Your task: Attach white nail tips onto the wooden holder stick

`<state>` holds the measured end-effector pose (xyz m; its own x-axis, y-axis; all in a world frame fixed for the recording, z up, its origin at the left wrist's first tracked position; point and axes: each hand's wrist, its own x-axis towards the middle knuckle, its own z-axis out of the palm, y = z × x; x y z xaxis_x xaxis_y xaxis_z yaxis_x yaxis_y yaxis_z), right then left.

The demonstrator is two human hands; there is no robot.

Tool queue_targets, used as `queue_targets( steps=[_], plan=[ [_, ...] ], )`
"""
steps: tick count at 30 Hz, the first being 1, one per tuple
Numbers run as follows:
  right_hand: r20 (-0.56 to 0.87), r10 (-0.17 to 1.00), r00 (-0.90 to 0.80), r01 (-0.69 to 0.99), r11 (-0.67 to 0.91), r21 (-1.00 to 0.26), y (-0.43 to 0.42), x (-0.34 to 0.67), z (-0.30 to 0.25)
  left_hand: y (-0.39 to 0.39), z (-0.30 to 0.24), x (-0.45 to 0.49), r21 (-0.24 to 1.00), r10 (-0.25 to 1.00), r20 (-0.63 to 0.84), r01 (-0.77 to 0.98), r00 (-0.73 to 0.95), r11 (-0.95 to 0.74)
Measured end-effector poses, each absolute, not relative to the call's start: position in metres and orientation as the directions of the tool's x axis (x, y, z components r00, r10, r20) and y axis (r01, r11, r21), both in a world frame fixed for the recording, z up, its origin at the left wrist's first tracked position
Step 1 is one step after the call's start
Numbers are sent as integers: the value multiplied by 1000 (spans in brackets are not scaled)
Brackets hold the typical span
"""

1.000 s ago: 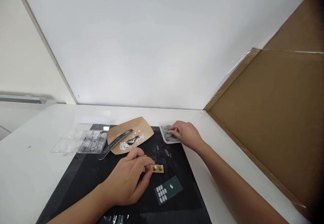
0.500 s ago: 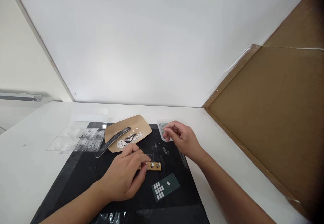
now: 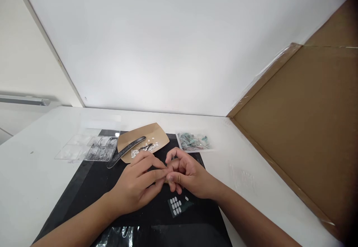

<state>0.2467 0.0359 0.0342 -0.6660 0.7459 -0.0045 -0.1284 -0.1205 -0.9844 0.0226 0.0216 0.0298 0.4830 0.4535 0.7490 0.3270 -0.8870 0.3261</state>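
— What do you see the hands doing over there?
— They meet above the black mat point(image 3: 156, 217). The left hand point(image 3: 140, 183) is bent, its fingers drawn in toward the thumb, and its tips touch those of the right hand point(image 3: 190, 176).
— And the right one, is it closed?
— Half curled. The forefinger arches up, the thumb points across, and the other fingers fold loosely below.
— Holding something?
— I can't tell from here; the fingers cover whatever may be between them. A sliver of a tan strip point(image 3: 167, 182) shows right under the fingertips, the rest of it hidden, so I can't say which hand has hold of it.
— What's that nearer to us?
— A dark green card point(image 3: 184, 206) on the mat, just below the right hand, with white ovals point(image 3: 175, 205) in rows at its left end and one lone oval apart from them.
— And beyond the hands?
— A brown paper tray point(image 3: 144, 131) with white and dark chips point(image 3: 137, 152), and a curved nail file point(image 3: 125, 153) lying across its left edge. Left of that, a clear compartment box point(image 3: 102, 148); to the right, a shallow white tub point(image 3: 198, 151) of greenish pieces point(image 3: 192, 141).
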Motion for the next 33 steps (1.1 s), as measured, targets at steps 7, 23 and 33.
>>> queue_targets(
  steps=[7, 23, 33],
  plan=[
    [-4, 775, -632, -113, -97, -989, 38, 246, 32, 30, 28, 14, 247, 391, 772, 330, 502, -911],
    [256, 844, -472, -9, 286, -958, 43, 250, 25, 24, 30, 23, 363, 501, 777, 379, 380, -851],
    [380, 832, -404, -49, 395, -917, 44, 249, 27, 20, 28, 23, 372, 539, 709, 408, 455, -834]
  ],
)
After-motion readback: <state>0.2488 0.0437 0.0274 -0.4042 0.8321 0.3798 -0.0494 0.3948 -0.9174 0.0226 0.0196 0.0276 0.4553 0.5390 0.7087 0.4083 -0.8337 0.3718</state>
